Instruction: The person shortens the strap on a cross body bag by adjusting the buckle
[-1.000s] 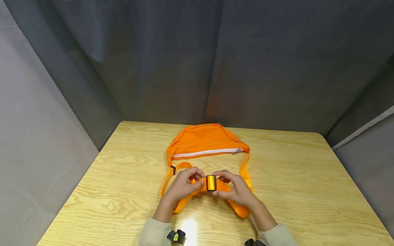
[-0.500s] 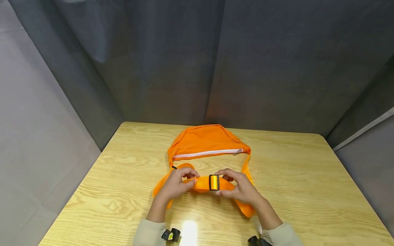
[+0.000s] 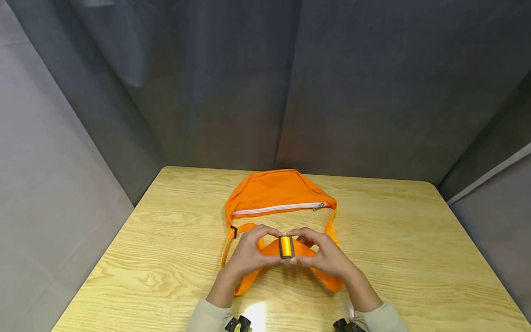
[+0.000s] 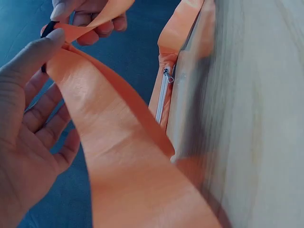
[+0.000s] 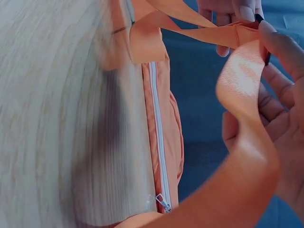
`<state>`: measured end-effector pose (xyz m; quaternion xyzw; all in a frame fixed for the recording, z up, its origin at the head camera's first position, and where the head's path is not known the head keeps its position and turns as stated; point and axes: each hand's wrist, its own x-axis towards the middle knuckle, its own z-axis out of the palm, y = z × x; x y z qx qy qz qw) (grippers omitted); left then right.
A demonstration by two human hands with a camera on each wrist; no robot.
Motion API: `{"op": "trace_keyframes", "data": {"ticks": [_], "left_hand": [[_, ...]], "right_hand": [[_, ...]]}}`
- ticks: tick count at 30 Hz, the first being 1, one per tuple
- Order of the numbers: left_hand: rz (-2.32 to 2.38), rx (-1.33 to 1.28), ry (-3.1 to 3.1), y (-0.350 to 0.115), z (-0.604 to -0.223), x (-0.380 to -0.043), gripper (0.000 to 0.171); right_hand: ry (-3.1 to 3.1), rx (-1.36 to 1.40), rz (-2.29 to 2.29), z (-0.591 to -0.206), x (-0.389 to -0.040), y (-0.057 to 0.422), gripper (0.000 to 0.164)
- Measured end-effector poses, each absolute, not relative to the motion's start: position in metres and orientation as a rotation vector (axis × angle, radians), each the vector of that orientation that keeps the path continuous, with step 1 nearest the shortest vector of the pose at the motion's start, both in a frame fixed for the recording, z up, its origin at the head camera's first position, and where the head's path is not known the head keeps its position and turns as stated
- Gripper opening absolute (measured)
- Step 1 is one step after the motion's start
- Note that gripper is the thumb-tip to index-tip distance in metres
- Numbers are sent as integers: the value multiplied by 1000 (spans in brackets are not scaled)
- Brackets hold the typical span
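An orange waist bag (image 3: 278, 189) lies at the back of the table, its white zipper (image 3: 278, 209) facing the person. Its orange strap (image 3: 304, 249) loops forward to a black strap slider (image 3: 286, 246) held above the tabletop. My left hand (image 3: 248, 252) pinches the slider's left edge between thumb and forefinger. From the other side, my right hand (image 3: 325, 254) pinches the right edge the same way. In the left wrist view the strap (image 4: 118, 142) hangs in a wide band from the slider (image 4: 47, 31). The right wrist view shows the strap (image 5: 240, 175) curving down from the fingers.
A second black buckle (image 3: 234, 231) sits on the strap near the bag's left end. The wooden table (image 3: 398, 249) has grey curtains (image 3: 224, 92) behind it and pale panels (image 3: 54, 175) at its sides. A metal zipper pull (image 3: 319, 206) rests at the bag's right end.
My left hand first slid left along the strap, then came back right to the slider's edge. The right hand kept hold beside the slider, shifting slightly. The bag stayed in place.
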<state>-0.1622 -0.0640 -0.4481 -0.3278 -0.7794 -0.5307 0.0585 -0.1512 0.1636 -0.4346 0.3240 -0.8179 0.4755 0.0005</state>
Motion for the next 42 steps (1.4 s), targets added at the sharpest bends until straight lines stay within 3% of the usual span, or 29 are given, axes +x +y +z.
{"op": "trace_keyframes", "data": {"ticks": [4, 9, 11, 24, 30, 42], "left_hand": [[-1602, -996, -2319, -63, -447, -163, 46], [-1618, -1001, -2331, -64, -448, -165, 48], [-1606, -1038, -2326, -64, -449, -165, 51], [-1684, -1096, -2275, -64, -454, -162, 51], [-1697, -1107, -2251, -62, -436, -151, 47], [-1599, -1161, -2237, -59, -436, -150, 48]], "right_hand": [[-2680, 909, 1568, -436, -153, 172, 47], [-2712, 831, 1711, -437, -154, 183, 13], [-2715, 852, 1781, -437, -155, 186, 8], [-2645, 833, 1900, -437, -154, 184, 8], [-2616, 831, 1876, -438, -153, 182, 8], [-2496, 1085, 2055, -444, -156, 174, 9]]}}
